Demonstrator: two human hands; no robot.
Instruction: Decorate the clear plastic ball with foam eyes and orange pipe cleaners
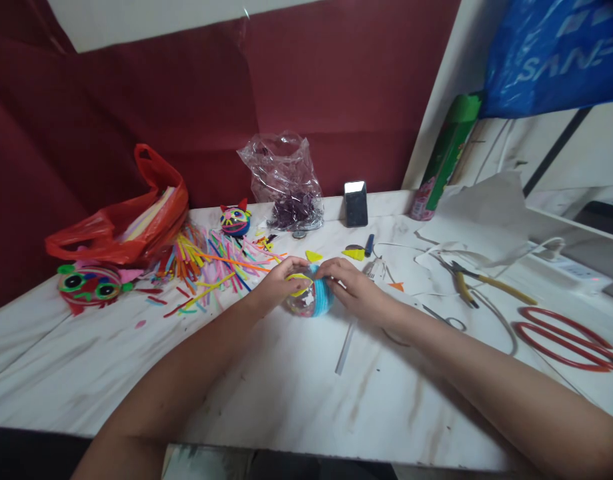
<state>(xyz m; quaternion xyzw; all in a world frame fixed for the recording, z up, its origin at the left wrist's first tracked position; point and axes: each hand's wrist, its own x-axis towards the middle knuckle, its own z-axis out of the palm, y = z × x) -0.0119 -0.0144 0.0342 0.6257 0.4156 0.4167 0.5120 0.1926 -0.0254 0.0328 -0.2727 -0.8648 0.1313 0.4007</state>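
your left hand (pixel 276 285) is curved, with thumb and fingers set against the clear plastic ball (pixel 300 307); your right hand (pixel 353 285) has its fingers bent over the sky-blue chenille wrap (pixel 323 301) on the ball's right half. if these right fingers are pinching a stem end, i cannot tell. the ball is between your two hands and both touch it; whether it also rests on the table i cannot see well.

the plastic looks smooth, so the blue rows could slide or open, in my judgement, if you press them sideways. your left thumb is at the yellow outline (pixel 301 287) on the ball, and too much pressure there could bend or lift it. if both hands loosen together, the ball could roll.

just beyond the ball, the yellow triangular piece (pixel 353 254) could be pushed away by your knuckles. to the right of the ball, small scissors (pixel 443 319) are near your forearm; a careless sweep could catch them, or the thin cable (pixel 506 327) farther right.
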